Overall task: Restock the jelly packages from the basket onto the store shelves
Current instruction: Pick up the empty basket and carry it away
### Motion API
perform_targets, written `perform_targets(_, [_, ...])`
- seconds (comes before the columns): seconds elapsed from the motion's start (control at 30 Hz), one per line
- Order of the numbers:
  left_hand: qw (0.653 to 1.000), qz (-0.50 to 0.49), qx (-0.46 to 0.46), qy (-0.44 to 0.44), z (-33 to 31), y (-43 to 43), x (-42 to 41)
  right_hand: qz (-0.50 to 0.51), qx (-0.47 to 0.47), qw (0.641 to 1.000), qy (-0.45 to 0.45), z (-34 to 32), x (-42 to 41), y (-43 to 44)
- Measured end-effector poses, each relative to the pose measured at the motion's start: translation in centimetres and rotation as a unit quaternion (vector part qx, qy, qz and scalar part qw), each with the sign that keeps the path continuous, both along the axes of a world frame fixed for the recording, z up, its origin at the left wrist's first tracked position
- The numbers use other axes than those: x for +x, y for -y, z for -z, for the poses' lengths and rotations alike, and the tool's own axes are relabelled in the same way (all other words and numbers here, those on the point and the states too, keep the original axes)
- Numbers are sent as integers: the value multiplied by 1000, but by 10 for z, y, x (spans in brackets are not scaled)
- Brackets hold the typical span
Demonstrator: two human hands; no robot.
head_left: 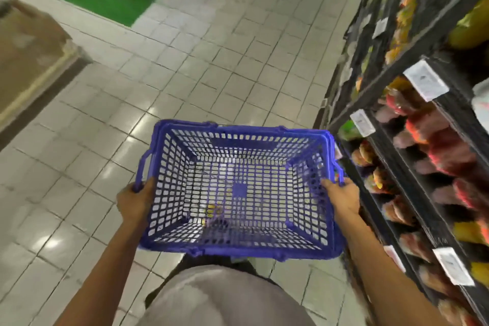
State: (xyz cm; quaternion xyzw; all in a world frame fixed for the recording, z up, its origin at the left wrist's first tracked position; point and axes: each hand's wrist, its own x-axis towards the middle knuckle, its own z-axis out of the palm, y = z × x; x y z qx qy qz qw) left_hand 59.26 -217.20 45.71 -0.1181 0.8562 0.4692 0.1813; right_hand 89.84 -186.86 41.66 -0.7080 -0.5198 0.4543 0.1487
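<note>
Blue basket (239,190) is carried level at waist height, left hand (135,200) and right hand (342,197) each curled tight around a side rim, likely for balance. Basket looks empty (frame blurred); jelly packages (434,145) sit on the shelves (397,167) just right.

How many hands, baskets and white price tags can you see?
Hands: 2, left hand and right hand, both gripping the basket
Blue baskets: 1
White price tags clearly seen on the shelves: 5;
Total: 8
</note>
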Motion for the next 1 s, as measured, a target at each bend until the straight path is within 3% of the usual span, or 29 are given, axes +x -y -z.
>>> perform_targets(0.13, [998, -56, 9, 0, 2, 5, -56, -69, 0, 998, -7, -2, -87, -29])
perform_targets(0.47, [982, -188, 20, 27, 7, -28, -177, -133, 55, 989, -17, -15, -264, -103])
perform_targets(1.0, [951, -308, 40, 10, -17, -243, -355, -231, 57, 971, -7, -36, -525, -342])
